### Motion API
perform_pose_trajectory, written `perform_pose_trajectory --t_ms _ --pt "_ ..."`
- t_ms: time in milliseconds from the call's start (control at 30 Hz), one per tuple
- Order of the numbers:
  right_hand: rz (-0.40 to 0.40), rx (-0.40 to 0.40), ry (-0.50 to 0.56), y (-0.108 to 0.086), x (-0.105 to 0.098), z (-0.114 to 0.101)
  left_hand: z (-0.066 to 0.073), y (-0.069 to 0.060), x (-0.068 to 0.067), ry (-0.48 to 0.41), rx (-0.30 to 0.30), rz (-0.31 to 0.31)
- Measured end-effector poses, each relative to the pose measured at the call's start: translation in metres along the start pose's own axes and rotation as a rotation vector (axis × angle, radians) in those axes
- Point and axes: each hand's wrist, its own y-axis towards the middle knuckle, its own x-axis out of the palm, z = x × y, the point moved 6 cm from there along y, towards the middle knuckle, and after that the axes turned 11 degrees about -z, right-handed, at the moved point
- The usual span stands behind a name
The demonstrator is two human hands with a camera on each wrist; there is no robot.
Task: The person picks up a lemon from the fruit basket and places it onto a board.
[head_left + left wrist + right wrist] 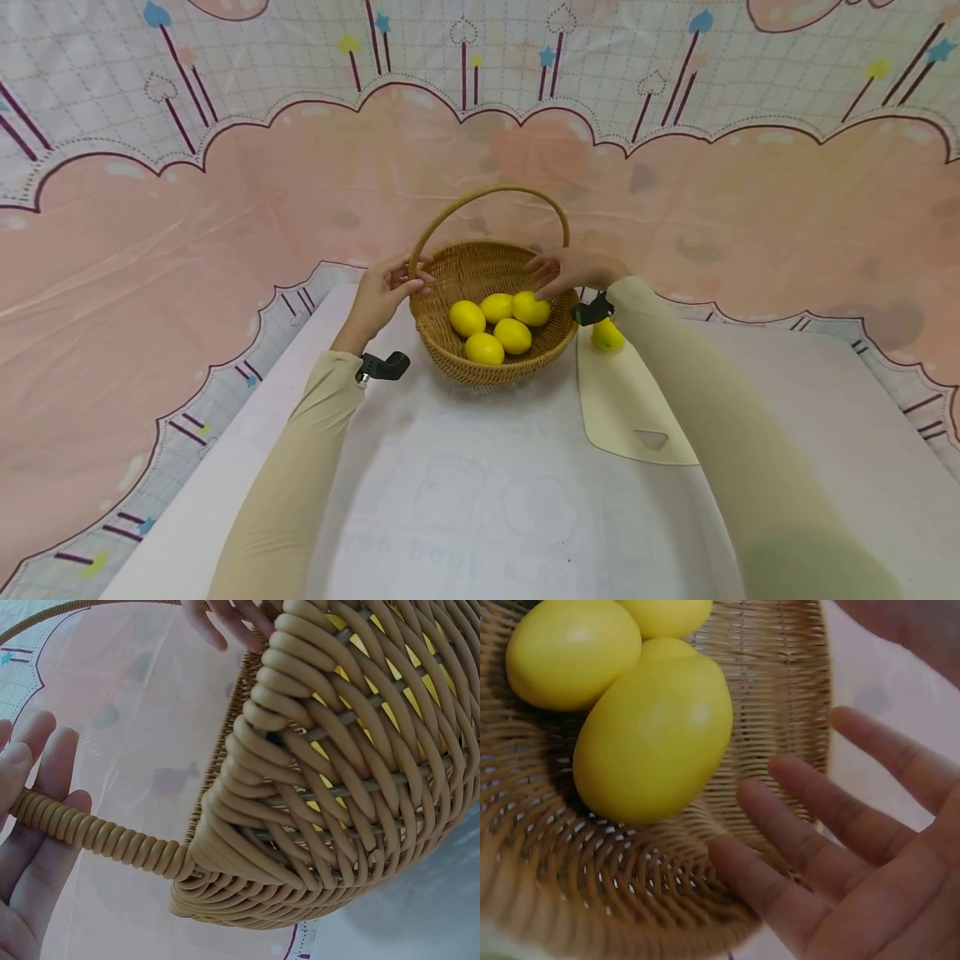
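A wicker basket [472, 260] with a tall arched handle [498, 189] holds several yellow lemons [484, 349]. My left hand [375, 304] grips the handle near its left base; in the left wrist view the thumb and fingers of this hand [37, 877] lie around the wrapped handle [112, 840]. My right hand [581, 271] is at the basket's right side, fingers over the rim beside the rightmost lemon [530, 308]. The right wrist view shows that hand [862, 862] with spread fingers and nothing held, close to a lemon [656, 739].
To the right of the basket lies a cream cutting board [622, 408] with a triangular hole, partly under my right forearm. Another lemon [607, 336] rests on its far part, below the right wrist. Behind the white table [450, 500] hangs a pink patterned cloth [337, 192].
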Motion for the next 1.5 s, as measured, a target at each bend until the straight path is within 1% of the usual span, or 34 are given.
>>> perform_pose_trajectory --t_ms 133,233,400,500,700,833,933,1133,1233,1500 --pt "-0.018 0.032 0.021 0.011 0.004 0.002 0.0 0.0 0.0 -0.002 -0.005 0.001" --pt "-0.019 0.073 0.01 0.018 0.007 0.004 0.0 0.0 0.001 0.007 -0.01 0.001" --pt "-0.017 0.153 -0.002 0.026 0.009 0.01 0.002 0.0 0.003 0.022 -0.011 -0.005" --pt "-0.023 0.188 -0.011 0.028 0.012 0.012 0.002 0.0 0.004 0.023 -0.011 -0.009" --pt "-0.01 0.218 -0.057 0.034 0.019 0.017 0.001 0.0 0.005 0.033 -0.023 -0.013" --pt "-0.001 0.243 -0.052 0.038 0.022 0.021 0.002 0.0 0.005 0.038 -0.029 -0.012" --pt "-0.012 0.253 -0.038 0.039 0.025 0.023 0.002 -0.001 0.005 0.044 -0.031 -0.013" --pt "-0.027 0.266 -0.021 0.042 0.028 0.025 0.002 0.0 0.005 0.037 -0.014 -0.019" --pt "-0.023 0.254 -0.03 0.044 0.027 0.026 0.001 0.0 0.005 0.038 -0.015 -0.018" --pt "-0.012 0.226 -0.007 0.047 0.028 0.022 0.0 -0.001 0.003 0.033 -0.012 -0.01"
